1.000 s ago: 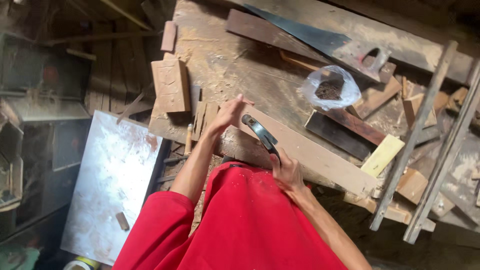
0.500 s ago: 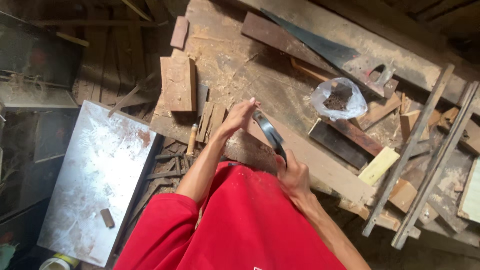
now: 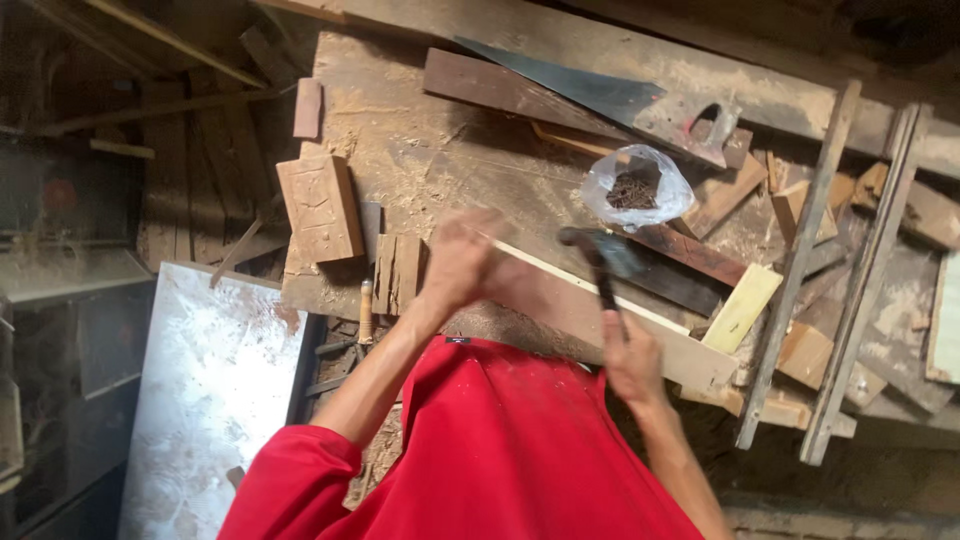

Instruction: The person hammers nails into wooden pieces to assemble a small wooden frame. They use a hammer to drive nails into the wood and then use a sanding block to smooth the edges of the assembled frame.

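My right hand (image 3: 630, 365) grips the handle of a dark hammer (image 3: 603, 265), whose head hangs over a long pale wooden board (image 3: 600, 322) lying slantwise on the workbench (image 3: 440, 150). My left hand (image 3: 462, 262) is blurred with motion. It sits on the left end of that board, fingers curled downwards, and whether it pinches anything I cannot make out. Red clothing fills the lower middle of the view and hides the board's near edge.
A clear bag of dark nails (image 3: 632, 190) lies just beyond the hammer, a handsaw (image 3: 600, 95) behind it. A carved wood block (image 3: 320, 207) sits at the left, a pale yellow block (image 3: 742, 307) and long slats (image 3: 800, 270) to the right. Below left leans a metal sheet (image 3: 215, 390).
The hammer has swung from lying across the board to standing more upright, handle towards me. My left hand has curled and gone blurry at the board's end.
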